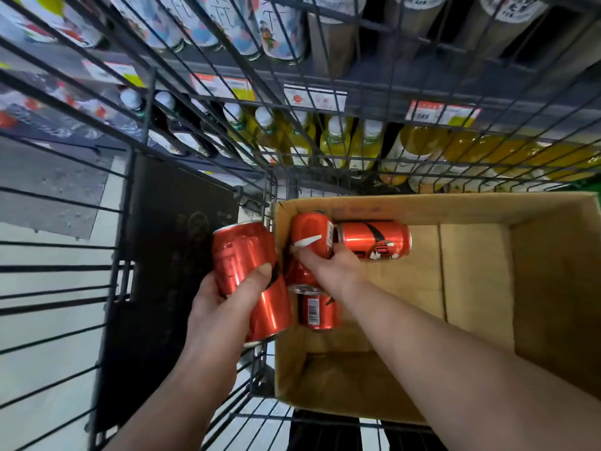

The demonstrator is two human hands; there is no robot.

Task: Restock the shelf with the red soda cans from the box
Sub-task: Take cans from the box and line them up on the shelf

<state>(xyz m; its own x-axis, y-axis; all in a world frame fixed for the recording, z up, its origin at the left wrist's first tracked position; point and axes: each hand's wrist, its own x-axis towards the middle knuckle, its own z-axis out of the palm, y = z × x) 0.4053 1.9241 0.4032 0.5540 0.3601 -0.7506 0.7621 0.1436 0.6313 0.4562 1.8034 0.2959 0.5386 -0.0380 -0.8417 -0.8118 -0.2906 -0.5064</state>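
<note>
Red metal shows in both hands and in the cardboard box point(471, 209), which sits in a wire cart point(270, 190). The left hand point(224, 297) is wrapped round the first can point(244, 255), thumb across its side, and holds it above the gap between the box's left wall and the cart's floor. The right hand point(331, 265) reaches into the far left corner of the box, fingers curled on the second can point(310, 234). Just right of that grip is the lying can point(374, 240), close enough that I cannot tell whether they touch. The standing can point(317, 309) is on the near side, just beside the right wrist. Another red shape under the right hand is too hidden to judge. The shelf point(357, 89) and its bottles point(335, 141) are beyond the cart's far wall.

The main risk is probably the left grip. The can is smooth and held from one side, so a slack thumb would likely drop it onto the wire or the floor and dent it. Lifting the second can could nudge the lying can into a roll. The wrist could also tip the standing can. Either full hand could knock its can on the cart's wires on the way to the shelf.
</note>
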